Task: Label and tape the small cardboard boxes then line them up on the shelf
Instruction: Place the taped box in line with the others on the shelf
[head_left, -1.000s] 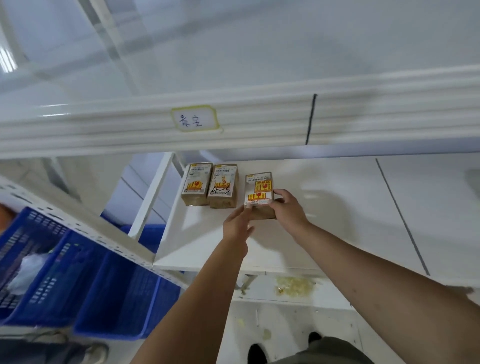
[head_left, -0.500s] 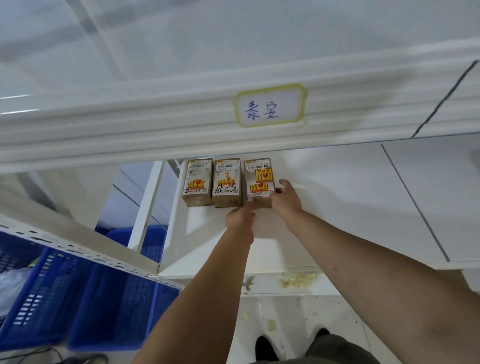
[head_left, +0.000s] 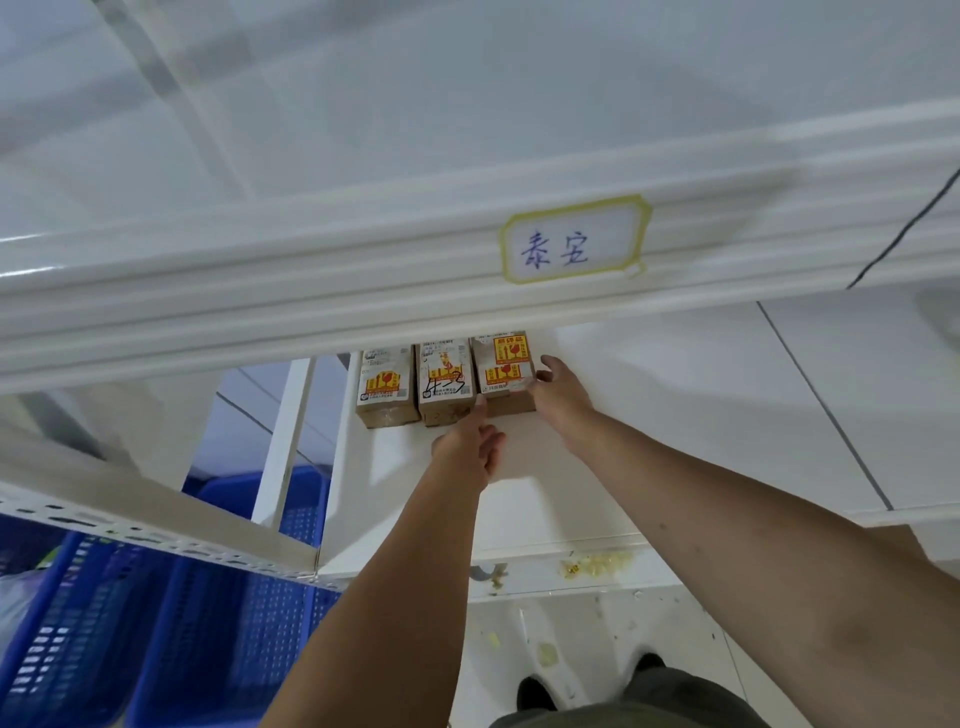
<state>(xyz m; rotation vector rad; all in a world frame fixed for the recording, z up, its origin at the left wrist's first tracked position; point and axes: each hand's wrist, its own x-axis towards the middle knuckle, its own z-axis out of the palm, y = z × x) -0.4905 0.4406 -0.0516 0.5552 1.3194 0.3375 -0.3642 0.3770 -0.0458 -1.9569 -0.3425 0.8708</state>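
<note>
Three small cardboard boxes with white and yellow labels stand side by side at the back left of the white shelf: the left box, the middle box with black scribble, and the right box. My left hand reaches up with its fingertips touching the front lower corner of the right box, fingers fairly straight. My right hand lies against the right side of that same box, thumb at its edge. The boxes' far ends are hidden by the upper shelf beam.
The upper shelf beam carries a handwritten tag framed in yellow tape. Blue plastic crates sit under the neighbouring rack at the lower left. Yellow crumbs lie on the ledge below the shelf edge. My shoes are on the spotted floor.
The right box has been slid left and back until it sits flush beside the middle box. Both hands followed it. The view shifted, so the tag now sits further right.
</note>
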